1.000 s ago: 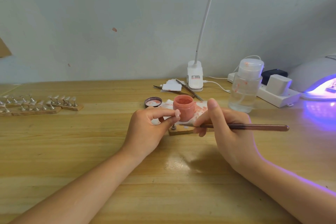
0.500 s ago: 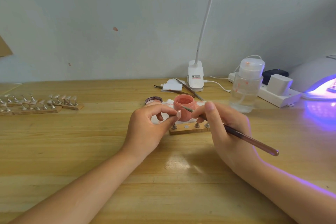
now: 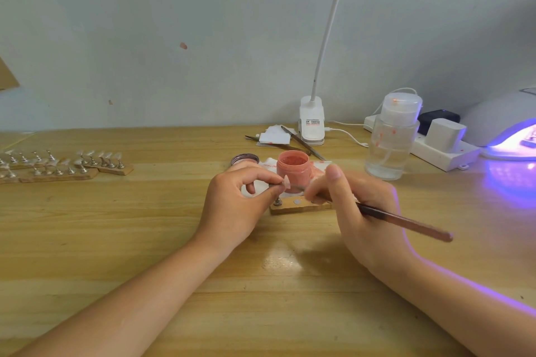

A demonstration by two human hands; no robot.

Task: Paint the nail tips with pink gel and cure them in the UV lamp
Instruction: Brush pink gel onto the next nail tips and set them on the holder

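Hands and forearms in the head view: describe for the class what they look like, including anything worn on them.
Both the left hand and the right hand are bare, with no gloves, rings, watch or bracelets. The forearms show no sleeves as far as the frame's edge. The fingernails are short and look unpainted. Violet light edges the right forearm.

Small pale translucent nail tip (image 3: 286, 182): held raised just in front of the open pink gel jar (image 3: 293, 171). Slim brown-handled brush (image 3: 403, 222): slanted, bristles blurred near the tip. White domed UV lamp (image 3: 506, 127): lit violet, far right of the tabletop (image 3: 116, 235).
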